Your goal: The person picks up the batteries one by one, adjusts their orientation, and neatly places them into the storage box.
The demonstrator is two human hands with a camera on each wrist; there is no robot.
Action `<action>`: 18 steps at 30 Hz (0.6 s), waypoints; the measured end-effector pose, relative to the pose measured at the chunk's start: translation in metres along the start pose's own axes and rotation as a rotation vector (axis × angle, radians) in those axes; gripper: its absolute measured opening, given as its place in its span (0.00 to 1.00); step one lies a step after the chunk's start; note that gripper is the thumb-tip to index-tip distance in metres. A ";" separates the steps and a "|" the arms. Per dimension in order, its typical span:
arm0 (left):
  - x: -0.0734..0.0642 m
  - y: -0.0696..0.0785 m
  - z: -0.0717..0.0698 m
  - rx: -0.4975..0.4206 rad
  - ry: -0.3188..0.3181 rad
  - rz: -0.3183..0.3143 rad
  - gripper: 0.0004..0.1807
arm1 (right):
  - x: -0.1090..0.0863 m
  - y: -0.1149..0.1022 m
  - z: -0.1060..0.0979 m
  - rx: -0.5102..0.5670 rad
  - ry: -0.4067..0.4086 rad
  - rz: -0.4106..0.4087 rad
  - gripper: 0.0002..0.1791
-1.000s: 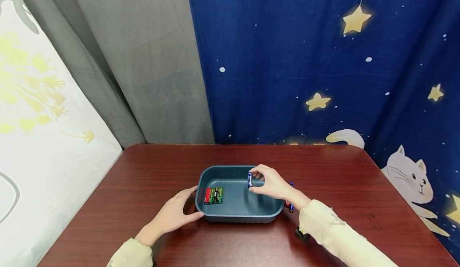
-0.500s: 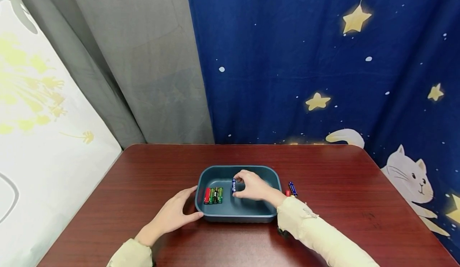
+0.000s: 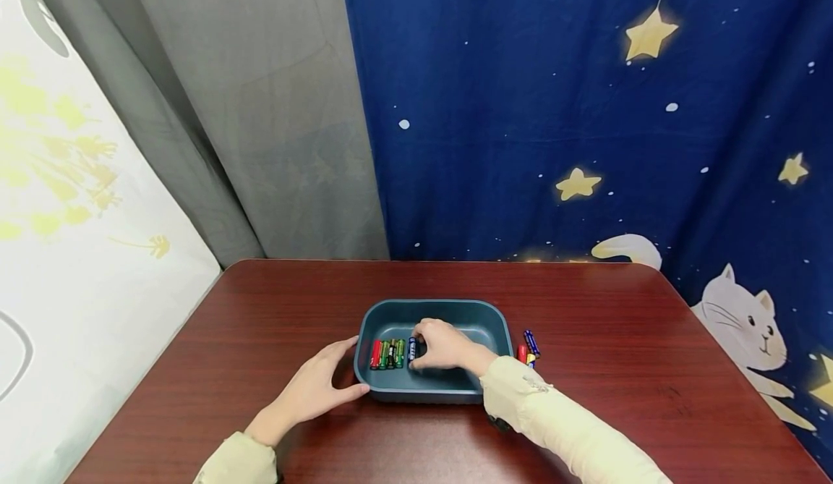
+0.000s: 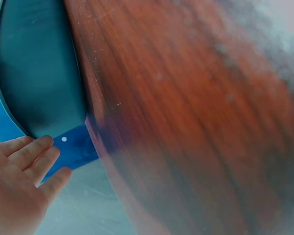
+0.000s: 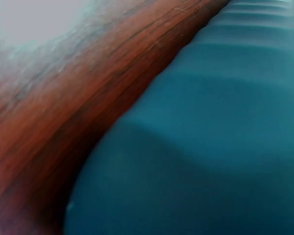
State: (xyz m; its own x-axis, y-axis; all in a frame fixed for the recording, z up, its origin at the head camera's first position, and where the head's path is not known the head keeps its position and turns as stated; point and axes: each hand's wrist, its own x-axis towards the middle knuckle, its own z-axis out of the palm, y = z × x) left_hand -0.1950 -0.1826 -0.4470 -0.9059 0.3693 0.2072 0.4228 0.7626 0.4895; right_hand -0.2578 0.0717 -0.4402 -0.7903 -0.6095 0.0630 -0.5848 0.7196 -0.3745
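Note:
My right hand (image 3: 445, 346) is down inside a blue-green tray (image 3: 449, 395), pinching a blue battery (image 3: 413, 349) between thumb and fingers. Just left of it lies a row of batteries: a red battery (image 3: 375, 354) at the end, then green and dark ones such as the green battery (image 3: 400, 354). My left hand (image 3: 317, 384) touches the tray's left end, thumb near the front corner and fingers extended along the side. In the left wrist view the straight fingertips (image 4: 46, 142) meet the tray's edge. The right wrist view holds only the tray wall (image 5: 200, 127) and wood, the hand being out of sight.
More batteries lie on the table right of the tray: a blue battery (image 3: 531, 341), a red battery (image 3: 522, 354) and others partly hidden by the right sleeve (image 3: 553, 412). The dark red wooden table (image 3: 293, 303) ends at a grey and a blue curtain (image 3: 488, 144).
My right hand has carried the blue battery left and down, from above the tray's right half to beside the row. The left hand keeps its place. Batteries right of the tray show more.

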 end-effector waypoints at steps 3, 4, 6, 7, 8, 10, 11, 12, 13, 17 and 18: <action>0.000 0.001 0.000 -0.003 0.002 0.003 0.43 | 0.003 -0.003 0.002 -0.020 -0.005 -0.005 0.24; 0.000 0.001 -0.001 -0.004 0.001 0.003 0.43 | 0.003 -0.004 0.002 -0.024 -0.005 -0.009 0.25; 0.000 0.001 0.000 -0.003 -0.001 0.002 0.43 | 0.004 -0.005 0.003 -0.033 -0.005 -0.011 0.25; 0.000 0.001 0.000 -0.002 -0.002 0.002 0.43 | 0.005 -0.005 0.003 -0.036 -0.005 -0.012 0.25; 0.001 0.001 0.000 0.002 -0.003 0.004 0.44 | 0.005 -0.004 0.004 -0.041 -0.005 -0.013 0.25; 0.001 0.001 0.000 0.000 -0.005 0.005 0.44 | 0.006 -0.004 0.005 -0.052 -0.005 -0.016 0.25; 0.001 0.001 0.001 0.001 -0.005 0.005 0.44 | 0.007 -0.004 0.005 -0.056 -0.007 -0.013 0.25; 0.001 0.001 0.001 0.001 -0.005 0.006 0.44 | 0.007 -0.004 0.005 -0.058 -0.007 -0.012 0.25; 0.001 0.000 0.001 0.001 -0.005 0.008 0.44 | 0.007 -0.004 0.005 -0.060 -0.011 -0.010 0.26; 0.000 0.000 0.000 0.002 -0.006 0.004 0.44 | 0.006 -0.006 0.004 -0.046 -0.016 -0.002 0.28; 0.000 0.000 0.000 0.004 -0.005 0.005 0.44 | 0.005 -0.006 0.004 -0.040 -0.014 -0.001 0.28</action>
State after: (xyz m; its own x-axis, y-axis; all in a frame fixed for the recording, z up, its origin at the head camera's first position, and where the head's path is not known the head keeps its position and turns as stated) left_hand -0.1953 -0.1827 -0.4475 -0.9035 0.3762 0.2051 0.4277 0.7625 0.4854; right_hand -0.2577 0.0625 -0.4408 -0.7871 -0.6147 0.0505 -0.5928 0.7312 -0.3375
